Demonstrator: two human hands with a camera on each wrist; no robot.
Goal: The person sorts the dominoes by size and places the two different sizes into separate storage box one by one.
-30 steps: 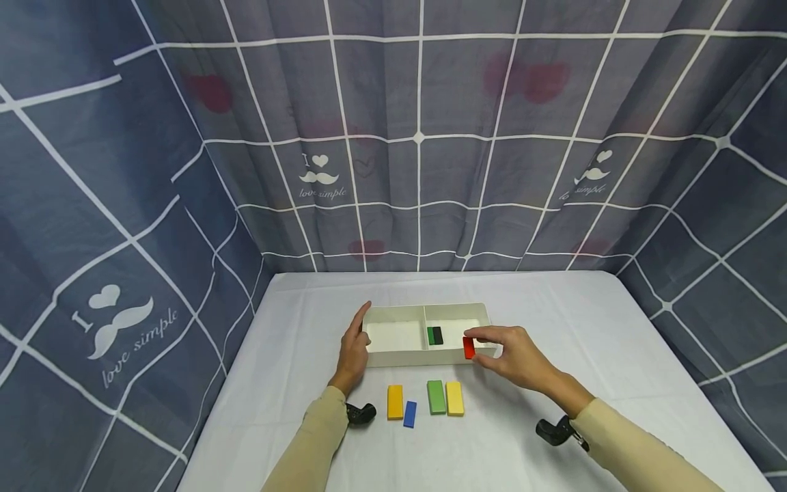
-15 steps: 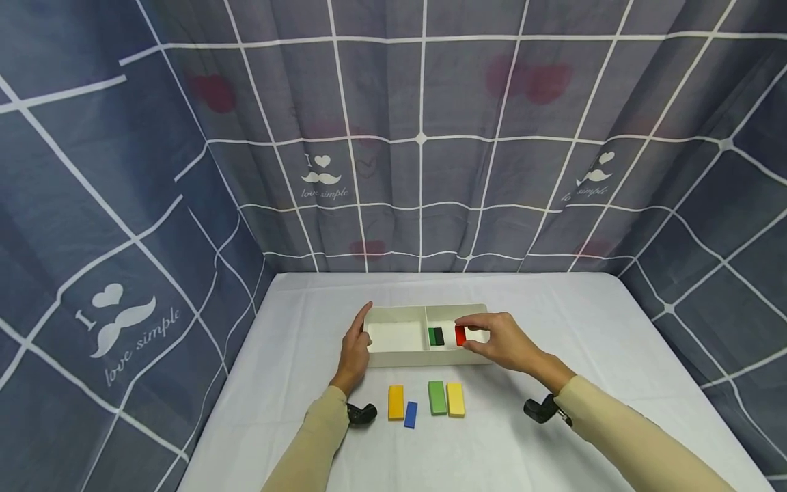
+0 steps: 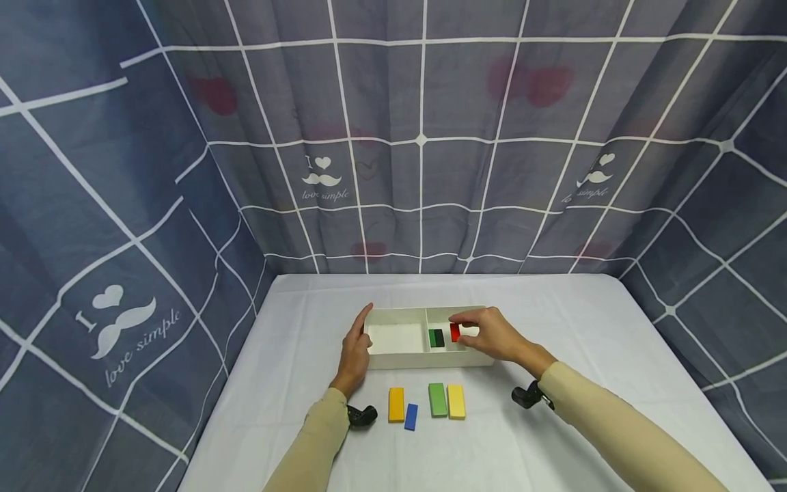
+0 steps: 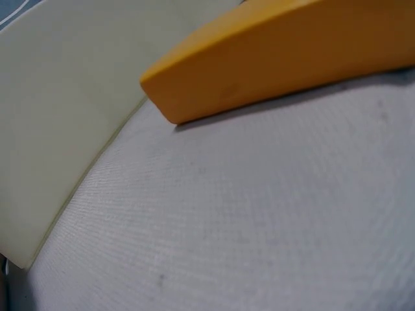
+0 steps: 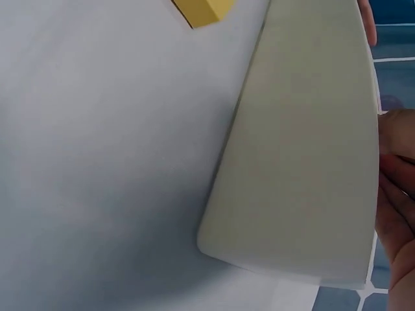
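Observation:
A white two-compartment box (image 3: 399, 361) lies on the white table. My left hand (image 3: 352, 357) rests against its left end, index finger stretched along the side and thumb by the wall. Over the right compartment my right hand (image 3: 499, 335) pinches a red block (image 3: 455, 332) between thumb and fingers. Just left of it, a green block (image 3: 432, 338) and a black block (image 3: 439, 337) stand side by side in that compartment, near the divider. The right wrist view shows the fingers (image 5: 395, 188) behind the box's front wall (image 5: 298, 149), which hides most of the red block.
In front of the box lie an orange block (image 3: 396, 404), a small blue block (image 3: 410, 417), a green block (image 3: 438, 400) and a yellow block (image 3: 456, 401). A dark checked curtain (image 3: 393, 171) hangs behind and beside the table.
My right hand has carried the red block from the box's front edge into the right compartment, leftward towards the black block. The left hand has stayed in place.

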